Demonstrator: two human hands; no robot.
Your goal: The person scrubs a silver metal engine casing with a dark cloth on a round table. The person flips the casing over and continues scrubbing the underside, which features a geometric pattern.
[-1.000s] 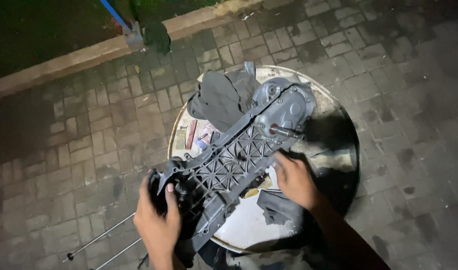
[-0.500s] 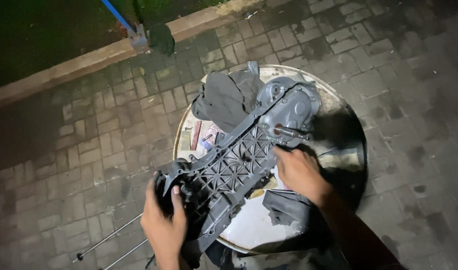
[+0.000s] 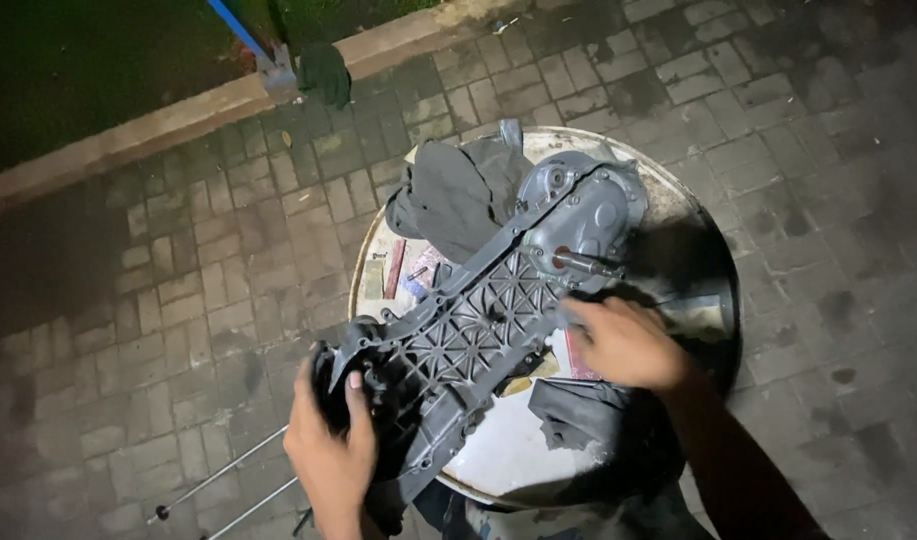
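A long grey cast-metal engine casing point(image 3: 479, 320) with a ribbed lattice inside lies slantwise over a round pale tabletop point(image 3: 499, 460). Its rounded far end carries a short steel shaft point(image 3: 584, 262). My left hand point(image 3: 329, 450) grips the near, lower-left end of the casing, thumb on top. My right hand point(image 3: 624, 342) rests against the casing's right edge near the middle, fingers curled on it. A dark cloth point(image 3: 454, 195) is bunched at the table's far side beside the casing.
Another dark rag point(image 3: 579, 415) lies on the table under my right wrist. Small flat packets point(image 3: 404, 275) sit at the table's left rim. Two thin metal rods point(image 3: 219, 490) lie on the brick paving at lower left. A curb point(image 3: 169, 120) runs along the top.
The casing has shifted slightly; my right hand slid along its right edge and my left hand re-gripped the near end.
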